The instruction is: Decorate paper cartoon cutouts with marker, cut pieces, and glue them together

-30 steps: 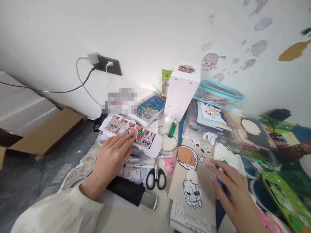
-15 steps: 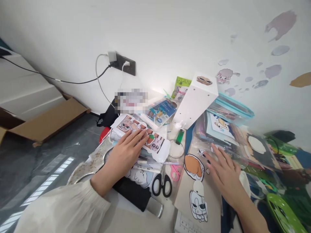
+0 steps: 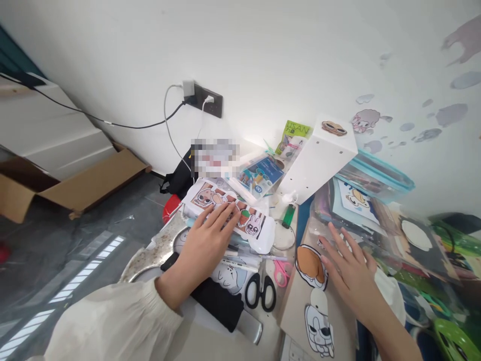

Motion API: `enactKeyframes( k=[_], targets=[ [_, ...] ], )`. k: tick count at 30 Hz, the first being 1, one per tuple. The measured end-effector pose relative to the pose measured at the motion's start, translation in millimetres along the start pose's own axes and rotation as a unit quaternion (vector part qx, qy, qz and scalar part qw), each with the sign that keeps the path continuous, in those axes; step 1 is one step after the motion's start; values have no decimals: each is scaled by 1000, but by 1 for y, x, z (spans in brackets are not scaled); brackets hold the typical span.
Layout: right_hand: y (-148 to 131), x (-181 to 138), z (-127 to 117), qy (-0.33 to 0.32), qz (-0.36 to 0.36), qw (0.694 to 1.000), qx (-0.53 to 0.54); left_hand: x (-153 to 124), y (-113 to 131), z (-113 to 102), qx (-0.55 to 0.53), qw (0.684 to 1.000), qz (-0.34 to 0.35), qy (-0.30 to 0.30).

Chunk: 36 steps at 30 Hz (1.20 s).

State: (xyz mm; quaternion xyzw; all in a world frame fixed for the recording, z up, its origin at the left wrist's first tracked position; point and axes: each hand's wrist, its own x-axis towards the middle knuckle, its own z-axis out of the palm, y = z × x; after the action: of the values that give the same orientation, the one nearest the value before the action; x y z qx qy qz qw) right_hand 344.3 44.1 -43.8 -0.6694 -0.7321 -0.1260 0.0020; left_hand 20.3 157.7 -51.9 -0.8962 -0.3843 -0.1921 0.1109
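Note:
My left hand (image 3: 208,245) lies flat with fingers outstretched on a white paper strip (image 3: 265,228) printed with cartoon animals. Beneath its wrist is a black cloth-like item (image 3: 218,303). My right hand (image 3: 347,265) has its fingers spread over a beige board (image 3: 291,313), holding nothing. Its thumb side reaches the edge of a brown-and-white paper cut-out (image 3: 310,265). Lower on the board sits a white cartoon cut-out (image 3: 318,328). Between the hands are black-handled scissors (image 3: 260,296), pink scissors (image 3: 281,272) and a white pen (image 3: 240,264).
A tall white box (image 3: 319,155) leans by the wall. Near it are a green lighter (image 3: 288,216), a blue boxed pack (image 3: 261,175) and a clear turquoise-edged pouch (image 3: 379,175). Cables run from a wall socket (image 3: 210,102). An opened cardboard box (image 3: 93,188) is on the floor.
The view has turned left, so everything appears farther right. My right hand has shifted slightly left over the board, towards the brown cut-out. My left hand stays on the paper strip.

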Motion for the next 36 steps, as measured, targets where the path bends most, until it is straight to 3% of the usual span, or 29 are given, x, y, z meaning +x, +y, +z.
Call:
enactKeyframes(
  k=[7, 11, 14, 18, 21, 24, 36],
  targets=[
    [-1, 2, -2, 11, 50, 997, 50, 1, -1, 3, -33, 999, -4, 15],
    [-4, 5, -4, 13, 63, 996, 66, 9, -2, -10, -80, 996, 0, 40],
    [-5, 7, -5, 13, 71, 994, 80, 34, 6, -30, -115, 992, 14, 46],
    [-4, 11, -6, 9, 71, 993, 97, 94, 30, -43, -116, 989, 76, 54],
    [-4, 13, -7, 11, 71, 992, 105, 136, 45, -34, -90, 991, 94, 30],
    [-3, 13, -7, 13, 72, 991, 111, 160, 53, -19, -64, 995, 78, -1],
    [-2, 14, -8, 10, 75, 984, 161, 173, 51, -3, -32, 998, 55, -20]
  ],
)
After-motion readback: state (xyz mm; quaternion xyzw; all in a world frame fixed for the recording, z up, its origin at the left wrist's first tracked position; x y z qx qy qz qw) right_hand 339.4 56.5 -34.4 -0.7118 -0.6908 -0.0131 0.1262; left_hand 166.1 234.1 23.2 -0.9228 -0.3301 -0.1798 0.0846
